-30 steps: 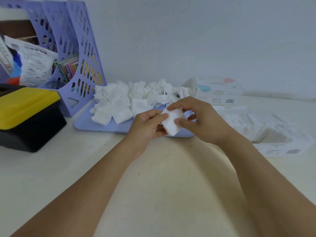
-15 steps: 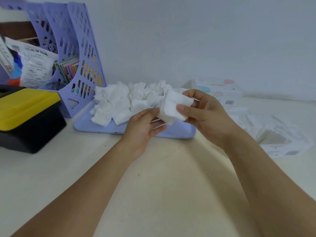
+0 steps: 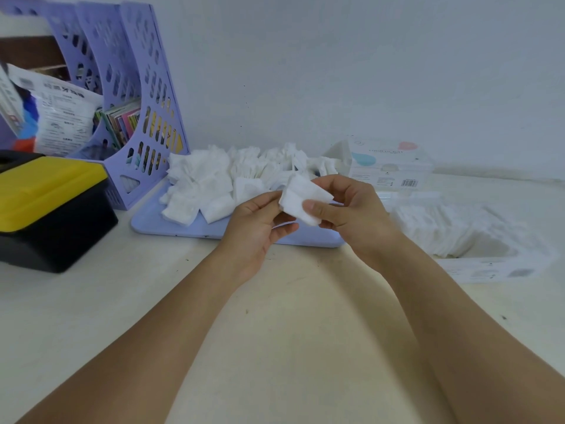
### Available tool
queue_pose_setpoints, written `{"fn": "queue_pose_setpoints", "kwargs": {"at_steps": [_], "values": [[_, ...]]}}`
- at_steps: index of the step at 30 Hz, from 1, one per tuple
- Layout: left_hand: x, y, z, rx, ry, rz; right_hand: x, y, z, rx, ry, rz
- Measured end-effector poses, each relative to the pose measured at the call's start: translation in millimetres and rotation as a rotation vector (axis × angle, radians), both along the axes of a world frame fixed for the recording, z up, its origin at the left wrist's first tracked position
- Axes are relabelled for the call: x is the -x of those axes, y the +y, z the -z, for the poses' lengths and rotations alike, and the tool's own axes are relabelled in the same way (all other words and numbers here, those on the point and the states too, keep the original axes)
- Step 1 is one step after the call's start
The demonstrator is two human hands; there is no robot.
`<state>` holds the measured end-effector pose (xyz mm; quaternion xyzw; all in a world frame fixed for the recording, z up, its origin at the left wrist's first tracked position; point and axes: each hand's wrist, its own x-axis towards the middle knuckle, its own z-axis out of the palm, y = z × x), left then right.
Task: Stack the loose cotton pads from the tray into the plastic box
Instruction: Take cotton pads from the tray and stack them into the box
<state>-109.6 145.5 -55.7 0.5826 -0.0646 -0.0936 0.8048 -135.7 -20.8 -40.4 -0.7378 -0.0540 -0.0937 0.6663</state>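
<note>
The right hand (image 3: 351, 209) pinches a small stack of cotton pads (image 3: 302, 200) above the tray's (image 3: 171, 223) near edge. The left hand (image 3: 260, 221) touches the stack's left side with loosely curled fingers. Loose pads (image 3: 214, 179) cover the tray's far half. Right of the tray the plastic box (image 3: 477, 237) lies partly filled. Bare table (image 3: 91, 301) lies in front of the tray.

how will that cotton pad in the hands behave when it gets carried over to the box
Probably floppy: the cotton pad bends where the right hand pinches it. Likely very light, since a fingertip pinch carries it. Not fragile or apt to roll, but the crumpled pile on the tray suggests pads deform easily.
</note>
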Motion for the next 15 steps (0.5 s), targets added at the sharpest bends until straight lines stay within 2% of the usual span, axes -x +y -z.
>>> {"fn": "queue_pose_setpoints", "kwargs": {"at_steps": [4,8,11,13,15], "values": [[-0.3,1.0,-0.7,-0.039,-0.064,-0.002,0.2,-1.9,-2.2,0.023,0.042,-0.021],[2.3,-2.9,-6.8,0.055,-0.043,0.036,1.4,0.8,-2.8,-0.005,0.093,0.0],[2.8,-6.7,1.4,-0.079,-0.17,0.029,5.2,6.9,-3.5,0.06,0.096,0.002],[2.9,-8.2,5.1,-0.079,-0.174,-0.017,6.7,14.2,-4.1,0.086,0.077,0.054],[4.9,-9.2,3.9,-0.065,-0.168,-0.009,8.3,23.2,-5.8,-0.008,0.054,0.071]]}}
